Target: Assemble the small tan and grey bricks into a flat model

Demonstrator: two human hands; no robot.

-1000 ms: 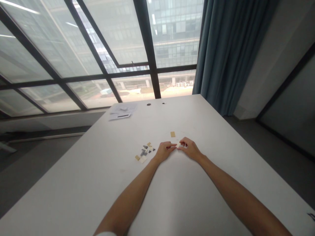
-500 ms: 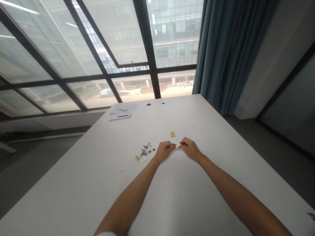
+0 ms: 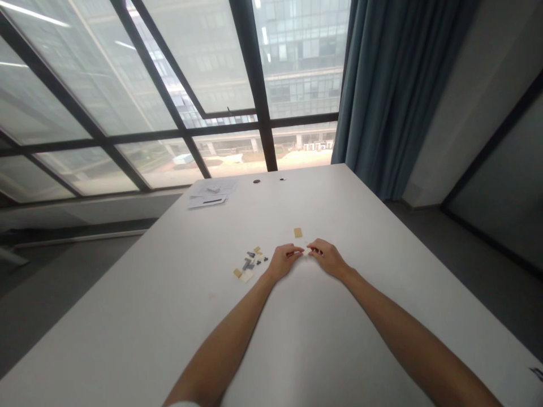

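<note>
On the table (image 3: 292, 316) — both hands (image 3: 282, 262) (image 3: 328, 258) pinch a pale piece (image 3: 306, 252).

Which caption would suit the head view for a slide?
Bare left hand and right hand meet at a small pale piece near a flat tan rectangle.

Pale pc (image 3: 306, 252) — part-hidden, blurry, L sleeve (image 3: 185, 404) — cut off

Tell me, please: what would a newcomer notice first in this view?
A large, dark-framed window fills the upper left, with a blue curtain to its right. Below, over a white table, the left hand and right hand are close together at a small pale piece. A flat tan piece lies just beyond them; loose small pieces lie to their left.
</note>
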